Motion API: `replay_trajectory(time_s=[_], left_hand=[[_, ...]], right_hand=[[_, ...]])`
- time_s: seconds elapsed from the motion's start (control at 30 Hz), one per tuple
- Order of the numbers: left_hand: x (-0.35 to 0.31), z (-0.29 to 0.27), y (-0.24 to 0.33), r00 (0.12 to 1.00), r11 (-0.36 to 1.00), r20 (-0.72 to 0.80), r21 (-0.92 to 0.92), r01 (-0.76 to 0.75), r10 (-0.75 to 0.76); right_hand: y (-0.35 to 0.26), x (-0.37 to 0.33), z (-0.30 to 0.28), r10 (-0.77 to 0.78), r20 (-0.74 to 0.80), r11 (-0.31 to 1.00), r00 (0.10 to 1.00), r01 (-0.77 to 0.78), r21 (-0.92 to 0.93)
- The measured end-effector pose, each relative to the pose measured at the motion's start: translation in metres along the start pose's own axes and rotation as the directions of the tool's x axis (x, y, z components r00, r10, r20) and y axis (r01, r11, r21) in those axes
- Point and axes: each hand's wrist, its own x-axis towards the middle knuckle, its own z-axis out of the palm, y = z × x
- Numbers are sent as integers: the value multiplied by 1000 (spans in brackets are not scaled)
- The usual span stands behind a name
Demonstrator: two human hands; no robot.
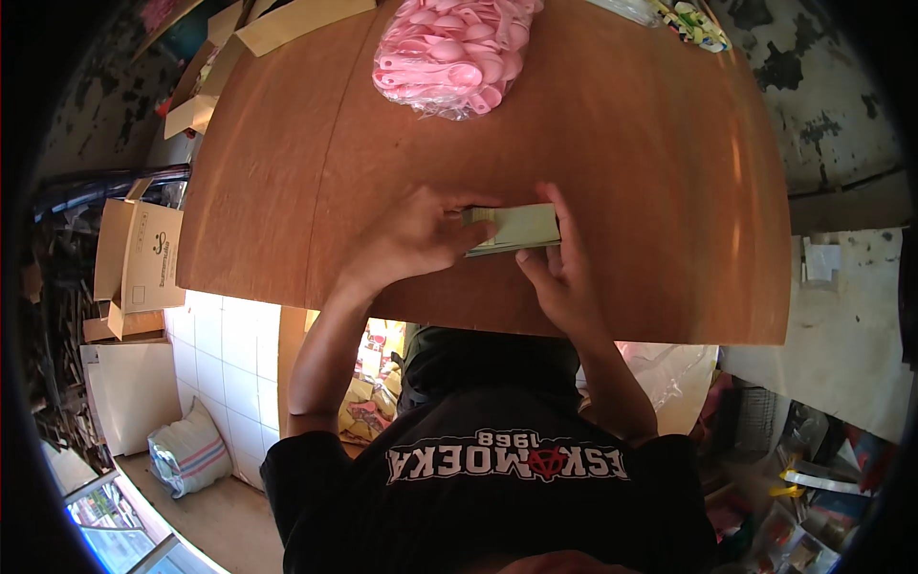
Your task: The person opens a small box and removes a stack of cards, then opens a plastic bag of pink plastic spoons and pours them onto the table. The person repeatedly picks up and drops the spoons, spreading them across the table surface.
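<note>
Between my two hands, just above the brown wooden table (258, 191), is a small stack of pale green rectangular cards or paper slips (526, 226). My left hand (426, 232) grips the stack's left end, thumb on top and fingers behind it. At the other end, my right hand (564, 253) holds the stack's edge between its fingers, the thumb along the near side. Farther back on the table lies a clear plastic bag of pink plastic scoops (454, 57).
Cardboard boxes stand at the far left, one an open carton (148, 253) beside the table. On the floor at left is a white woven sack (189, 450). A patterned cloth or packet (698, 27) lies at the far right table edge. Assorted clutter (803, 478) fills the lower right.
</note>
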Motion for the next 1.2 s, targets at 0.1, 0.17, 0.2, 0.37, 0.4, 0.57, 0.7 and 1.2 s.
replay_trajectory(time_s=[0.1,0.17,0.2,0.37,0.4,0.57,0.7,1.2], left_hand=[[0,1,0,998,997,11,27,66,-66],[-1,-2,-8,998,998,36,-54,44,-42],[-1,-3,-10,998,990,62,-136,22,-14],[1,-7,-4,990,985,133,-162,65,-43],[1,-5,-6,987,968,142,-223,111,-80],[0,2,-8,987,972,104,-189,139,-121],[-2,7,-11,992,975,60,-191,118,-109],[-13,21,-23,996,995,-89,-101,-28,19]], right_hand=[[0,1,1,8,-10,996,1000,-7,92],[-1,0,3,-4,-34,995,999,8,104],[0,0,3,-5,-30,994,1000,8,105],[4,0,0,-34,-2,999,999,34,-8],[3,0,1,-34,-1,999,999,34,-8],[2,0,5,-71,-18,997,997,70,-12],[-6,1,0,-36,-21,999,999,37,18],[-16,22,-36,-106,287,795,952,254,-550]])
